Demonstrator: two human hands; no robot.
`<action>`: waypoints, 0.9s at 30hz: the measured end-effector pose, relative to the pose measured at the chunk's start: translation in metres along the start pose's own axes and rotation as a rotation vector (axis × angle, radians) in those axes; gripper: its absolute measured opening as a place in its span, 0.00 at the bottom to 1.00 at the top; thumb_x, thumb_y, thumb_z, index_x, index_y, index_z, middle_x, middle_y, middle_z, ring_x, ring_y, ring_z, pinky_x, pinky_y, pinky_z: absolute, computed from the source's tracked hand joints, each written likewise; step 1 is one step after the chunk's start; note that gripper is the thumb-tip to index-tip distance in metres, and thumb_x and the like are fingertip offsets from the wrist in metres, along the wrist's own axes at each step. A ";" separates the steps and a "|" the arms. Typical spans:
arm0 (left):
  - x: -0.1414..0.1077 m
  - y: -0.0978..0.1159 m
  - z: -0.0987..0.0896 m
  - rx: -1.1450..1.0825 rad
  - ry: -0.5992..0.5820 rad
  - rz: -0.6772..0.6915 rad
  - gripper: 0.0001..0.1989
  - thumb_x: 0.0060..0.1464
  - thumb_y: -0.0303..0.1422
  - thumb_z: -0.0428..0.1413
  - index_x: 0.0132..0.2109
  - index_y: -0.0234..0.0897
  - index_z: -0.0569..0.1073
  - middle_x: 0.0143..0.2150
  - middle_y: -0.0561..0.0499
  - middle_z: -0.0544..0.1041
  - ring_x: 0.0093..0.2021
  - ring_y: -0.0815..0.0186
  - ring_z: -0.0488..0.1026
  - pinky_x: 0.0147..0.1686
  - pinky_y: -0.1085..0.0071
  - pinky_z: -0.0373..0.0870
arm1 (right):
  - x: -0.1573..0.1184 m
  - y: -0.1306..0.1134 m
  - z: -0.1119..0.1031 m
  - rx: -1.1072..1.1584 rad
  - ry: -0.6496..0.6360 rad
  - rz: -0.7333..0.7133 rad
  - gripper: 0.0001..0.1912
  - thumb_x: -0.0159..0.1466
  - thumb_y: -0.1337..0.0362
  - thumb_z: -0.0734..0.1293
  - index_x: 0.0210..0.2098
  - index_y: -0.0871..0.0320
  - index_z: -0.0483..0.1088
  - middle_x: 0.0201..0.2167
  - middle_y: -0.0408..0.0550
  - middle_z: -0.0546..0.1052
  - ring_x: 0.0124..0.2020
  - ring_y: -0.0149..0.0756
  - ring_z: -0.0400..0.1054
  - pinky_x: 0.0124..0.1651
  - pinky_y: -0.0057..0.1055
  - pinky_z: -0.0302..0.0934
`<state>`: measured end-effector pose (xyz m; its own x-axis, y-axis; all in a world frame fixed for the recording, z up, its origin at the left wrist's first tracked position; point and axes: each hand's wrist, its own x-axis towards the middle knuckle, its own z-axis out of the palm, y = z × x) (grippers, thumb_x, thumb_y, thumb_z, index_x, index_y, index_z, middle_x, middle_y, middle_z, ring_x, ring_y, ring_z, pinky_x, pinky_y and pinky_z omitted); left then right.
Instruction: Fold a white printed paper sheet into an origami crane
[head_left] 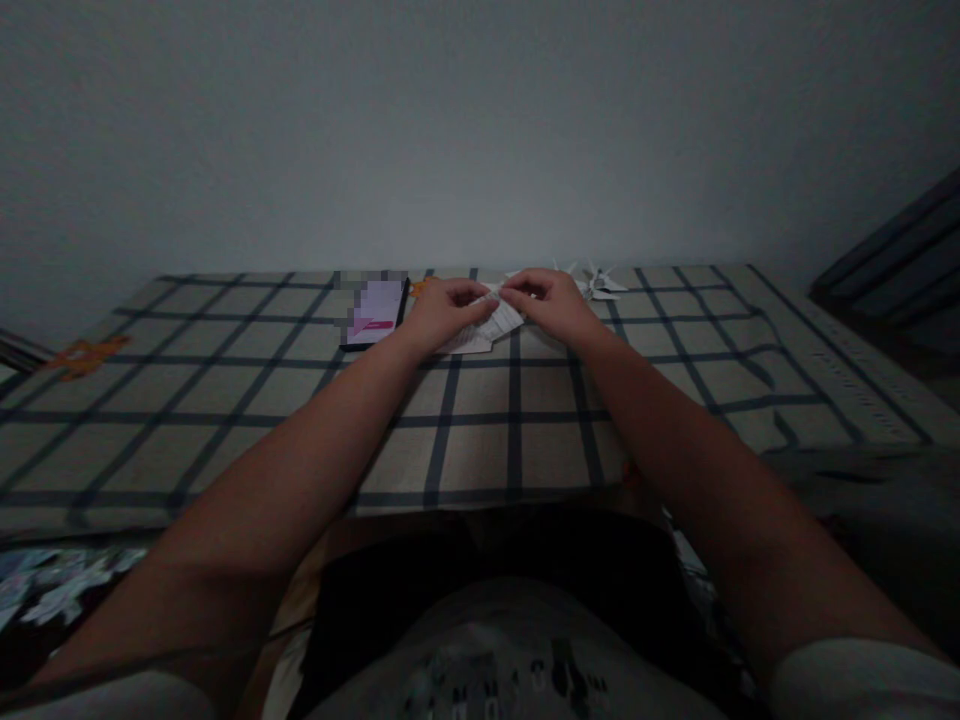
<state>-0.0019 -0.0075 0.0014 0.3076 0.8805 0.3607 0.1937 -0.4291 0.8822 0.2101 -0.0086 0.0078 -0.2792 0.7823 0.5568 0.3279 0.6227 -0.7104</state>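
A small folded piece of white paper (505, 318) with faint printing or lines is held between both hands near the far side of the table. My left hand (448, 308) pinches its left side between thumb and fingers. On its right side, the thumb and forefinger of my right hand (553, 303) are closed on the upper edge. Below the left hand, another flat sheet of paper (471, 347) lies on the cloth. White folded paper shapes with pointed tips (600, 284) sit just beyond the right hand. The fingers partly hide the folds.
A tablet or phone with a lit screen (375, 310) lies left of my hands. Orange items show behind my left hand and as an orange shape (90, 355) at the far left. A checked cloth (480, 455) covers the table, which meets a plain wall (480, 130).
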 end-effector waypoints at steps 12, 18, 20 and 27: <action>0.000 0.003 0.001 -0.206 -0.058 -0.150 0.26 0.42 0.47 0.74 0.44 0.33 0.84 0.42 0.44 0.86 0.37 0.64 0.79 0.40 0.67 0.75 | 0.004 0.001 -0.002 0.214 0.148 0.157 0.09 0.64 0.57 0.72 0.35 0.55 0.73 0.26 0.41 0.73 0.27 0.30 0.65 0.31 0.29 0.63; 0.001 0.000 -0.001 -0.150 -0.019 -0.121 0.23 0.44 0.45 0.74 0.41 0.33 0.84 0.37 0.45 0.85 0.33 0.65 0.77 0.37 0.67 0.73 | 0.004 -0.002 -0.001 0.233 0.113 0.184 0.05 0.65 0.62 0.71 0.35 0.55 0.72 0.25 0.39 0.71 0.26 0.29 0.64 0.30 0.29 0.62; 0.001 0.000 -0.001 -0.144 -0.012 -0.127 0.23 0.43 0.46 0.74 0.41 0.33 0.84 0.37 0.44 0.85 0.33 0.65 0.78 0.38 0.67 0.73 | 0.005 0.000 0.000 0.221 0.112 0.186 0.06 0.66 0.61 0.71 0.34 0.55 0.72 0.25 0.40 0.71 0.27 0.30 0.65 0.31 0.29 0.63; -0.001 0.002 0.002 -0.133 -0.135 -0.208 0.24 0.47 0.54 0.71 0.35 0.35 0.84 0.32 0.46 0.83 0.29 0.69 0.74 0.31 0.71 0.70 | 0.008 0.011 -0.003 0.199 0.178 0.173 0.08 0.68 0.57 0.70 0.37 0.55 0.72 0.27 0.40 0.69 0.30 0.32 0.67 0.35 0.31 0.66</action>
<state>0.0001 -0.0100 0.0022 0.3967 0.9083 0.1323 0.1444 -0.2041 0.9682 0.2142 0.0050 0.0055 -0.0663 0.8779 0.4742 0.1688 0.4782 -0.8619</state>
